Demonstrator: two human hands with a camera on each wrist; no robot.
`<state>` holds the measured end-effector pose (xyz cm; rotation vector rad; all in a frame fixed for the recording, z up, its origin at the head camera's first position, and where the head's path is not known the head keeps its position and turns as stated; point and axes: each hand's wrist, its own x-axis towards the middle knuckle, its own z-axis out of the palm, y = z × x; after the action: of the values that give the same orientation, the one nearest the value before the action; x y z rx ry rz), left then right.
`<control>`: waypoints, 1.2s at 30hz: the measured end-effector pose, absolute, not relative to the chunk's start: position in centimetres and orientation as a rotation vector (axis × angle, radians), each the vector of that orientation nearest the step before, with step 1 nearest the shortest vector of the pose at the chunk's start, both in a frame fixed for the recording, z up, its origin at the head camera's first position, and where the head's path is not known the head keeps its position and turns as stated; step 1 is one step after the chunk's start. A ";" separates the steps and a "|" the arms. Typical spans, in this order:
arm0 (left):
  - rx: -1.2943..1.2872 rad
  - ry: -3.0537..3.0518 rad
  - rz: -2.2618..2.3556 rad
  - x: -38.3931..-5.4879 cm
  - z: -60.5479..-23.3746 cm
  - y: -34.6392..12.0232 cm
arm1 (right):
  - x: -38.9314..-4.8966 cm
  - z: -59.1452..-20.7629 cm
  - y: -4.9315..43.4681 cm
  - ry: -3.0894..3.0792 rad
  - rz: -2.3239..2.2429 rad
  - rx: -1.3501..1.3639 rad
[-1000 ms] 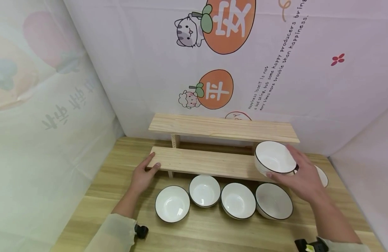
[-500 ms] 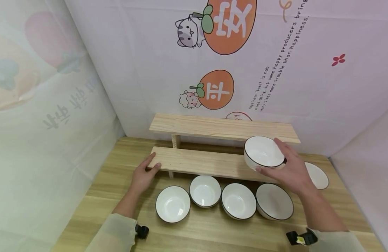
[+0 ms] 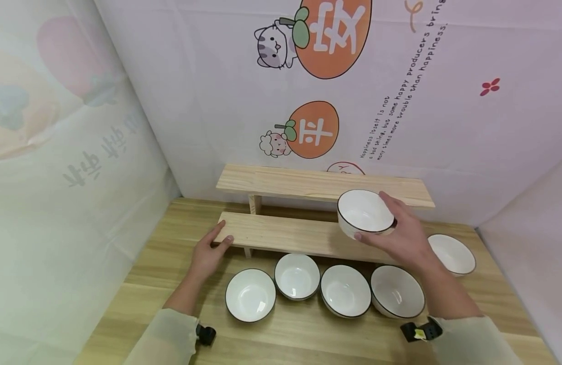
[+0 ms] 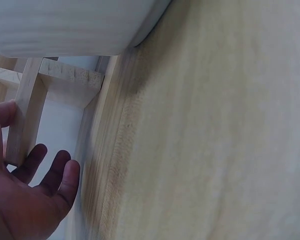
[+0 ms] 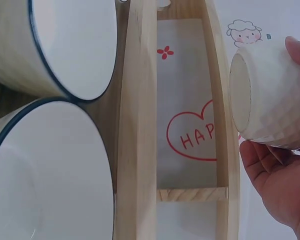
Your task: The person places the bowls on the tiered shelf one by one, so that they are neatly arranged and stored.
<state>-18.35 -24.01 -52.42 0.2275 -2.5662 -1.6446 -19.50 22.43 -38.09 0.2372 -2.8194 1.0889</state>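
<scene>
My right hand (image 3: 406,241) holds a white bowl (image 3: 364,210) with a dark rim, thumb at its front and fingers round its right side. In the head view the bowl hangs in the air over the right part of a two-tier wooden shelf (image 3: 281,234). The right wrist view shows the faceted outside of this bowl (image 5: 275,95) and its base. At the left end of the shelf's lower board, my left hand (image 3: 207,257) grips the wood; in the left wrist view the thumb and fingers of this hand (image 4: 27,200) lie on either side of the board (image 4: 27,112).
Before the shelf stand several white bowls in a row, from the leftmost bowl (image 3: 250,295) to the rightmost bowl (image 3: 397,291). Another bowl (image 3: 452,254) sits right of the shelf on the wooden table (image 3: 281,339). A printed cloth (image 3: 208,101) hangs behind.
My right hand has carried the bowl leftward and slightly up, from the shelf's right end. More of the bowl at far right now shows. My left hand has stayed on the shelf.
</scene>
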 end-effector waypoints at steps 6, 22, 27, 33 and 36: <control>0.229 -2.573 -1.643 -18.3 -52.4 -24.0 | -20.2 -37.7 21.2 -2.808 1.081 0.277; 0.251 -2.557 -1.650 -18.3 -52.3 -23.9 | -21.8 -36.9 18.4 -2.791 1.104 0.331; 0.264 -2.550 -1.662 -18.2 -52.1 -23.8 | -22.5 -36.9 17.7 -2.785 1.112 0.356; 0.251 -2.548 -1.674 -18.2 -52.3 -23.8 | -23.3 -36.9 16.6 -2.778 1.106 0.366; 0.233 -2.543 -1.679 -18.2 -52.4 -23.8 | -23.6 -36.8 16.1 -2.767 1.113 0.381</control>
<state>-18.24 -23.84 -52.40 0.2333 -2.5433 -1.6788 -23.59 16.08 -36.82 0.3814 -2.7667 1.1125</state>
